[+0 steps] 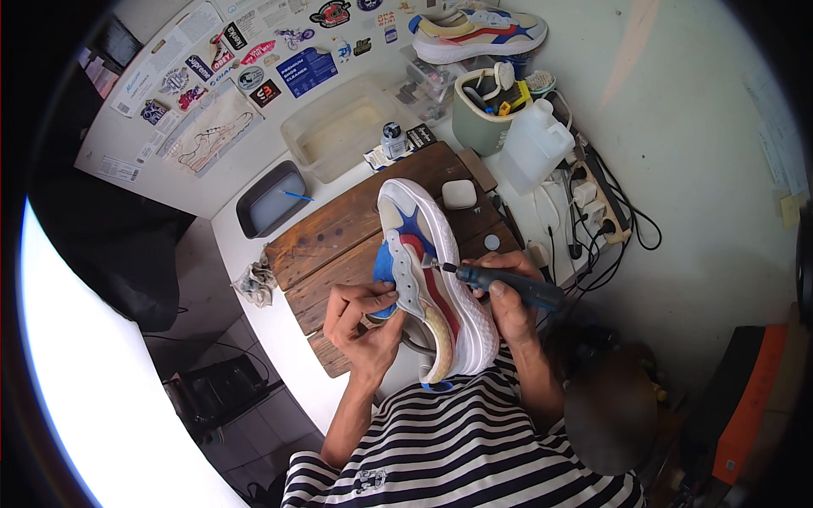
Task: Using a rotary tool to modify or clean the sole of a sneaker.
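A sneaker (440,292) in white, cream, red and blue lies tilted over a dark wooden board (330,245), its toe pointing away from me and its heel near my striped shirt. My left hand (364,330) pinches the blue tongue and the grey eyelet edge. In my right hand (512,313) is a dark rotary tool (517,286), gripped like a pen. Its small tip (432,261) is at the red and cream side panel; whether it touches cannot be made out. The shoe carries no laces.
Beyond the board stand a small bottle (394,141), a clear plastic tub (334,127), a green bin of tools (483,110) and a white jug (538,148). A matching shoe (478,34) sits at the back. Cables trail from a power strip (605,203) at right. A grey tray (271,199) is at left.
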### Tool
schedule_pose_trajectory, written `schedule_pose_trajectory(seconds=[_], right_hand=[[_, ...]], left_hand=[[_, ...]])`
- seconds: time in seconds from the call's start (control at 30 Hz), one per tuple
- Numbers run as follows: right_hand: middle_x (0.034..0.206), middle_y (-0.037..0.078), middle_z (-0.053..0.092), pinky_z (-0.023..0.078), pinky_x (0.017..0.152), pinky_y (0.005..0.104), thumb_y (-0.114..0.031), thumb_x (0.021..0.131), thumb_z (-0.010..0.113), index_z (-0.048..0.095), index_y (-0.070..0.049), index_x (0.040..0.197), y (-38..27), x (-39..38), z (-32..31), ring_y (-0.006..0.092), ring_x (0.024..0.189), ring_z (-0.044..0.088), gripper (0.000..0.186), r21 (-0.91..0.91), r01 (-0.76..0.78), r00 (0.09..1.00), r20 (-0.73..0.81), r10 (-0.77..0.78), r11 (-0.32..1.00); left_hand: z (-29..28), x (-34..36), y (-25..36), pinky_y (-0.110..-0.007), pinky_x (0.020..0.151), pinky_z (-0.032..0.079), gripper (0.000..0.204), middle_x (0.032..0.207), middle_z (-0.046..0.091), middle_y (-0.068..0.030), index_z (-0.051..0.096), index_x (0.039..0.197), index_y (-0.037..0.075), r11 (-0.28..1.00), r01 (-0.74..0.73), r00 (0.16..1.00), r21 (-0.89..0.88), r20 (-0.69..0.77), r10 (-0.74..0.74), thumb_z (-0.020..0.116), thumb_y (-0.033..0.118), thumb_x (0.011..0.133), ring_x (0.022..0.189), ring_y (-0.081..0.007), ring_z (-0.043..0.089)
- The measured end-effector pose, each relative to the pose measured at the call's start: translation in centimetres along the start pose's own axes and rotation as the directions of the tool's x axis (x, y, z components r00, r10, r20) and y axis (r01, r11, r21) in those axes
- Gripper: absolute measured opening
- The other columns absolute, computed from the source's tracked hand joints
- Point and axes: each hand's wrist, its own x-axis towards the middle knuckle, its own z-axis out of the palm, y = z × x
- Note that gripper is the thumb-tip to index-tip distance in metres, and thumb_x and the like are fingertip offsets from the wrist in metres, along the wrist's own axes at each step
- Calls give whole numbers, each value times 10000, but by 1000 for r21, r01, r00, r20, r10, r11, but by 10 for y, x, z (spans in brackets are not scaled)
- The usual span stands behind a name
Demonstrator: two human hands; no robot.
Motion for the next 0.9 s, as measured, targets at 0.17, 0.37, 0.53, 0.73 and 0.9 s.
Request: schedule_pose_trajectory(seconds=[0.17,0.37,0.53,0.73,0.9], right_hand=[[1006,178,697,565,769,280,-80,865,682,614,41,1077,-1,20,2,150,811,676,254,-106,57,997,57,-51,993],[983,166,695,554,819,291,-101,850,714,644,42,1029,-8,21,9,161,862,673,239,-198,55,996,77,-41,979],[935,151,679,527,964,360,-111,837,726,649,50,1014,-7,18,7,193,912,661,251,-152,44,996,84,-32,987],[907,138,665,470,1085,443,-121,835,726,642,60,1005,-1,15,0,210,904,660,262,-70,115,980,169,-102,991],[909,139,671,465,1093,436,-107,840,719,643,53,1014,-12,12,11,198,903,661,249,-122,-41,999,5,42,992]], left_hand=[[-1,0,3,-303,753,550,211,834,643,-75,714,784,14,1000,-16,999,11,33,15,867,-16,641,814,-184,683],[-1,2,3,-301,751,551,207,837,644,-74,720,789,15,1000,-19,999,25,37,18,864,-16,644,823,-183,684],[-1,2,2,-291,716,532,211,839,649,-72,725,796,22,999,-38,998,38,48,36,868,-7,643,809,-177,680],[1,2,2,-290,710,530,211,845,656,-74,722,793,23,999,-33,999,21,40,32,869,-4,644,803,-177,673],[1,2,3,-298,728,540,213,842,654,-73,717,788,18,998,-44,998,34,49,42,873,-5,644,805,-182,676]])
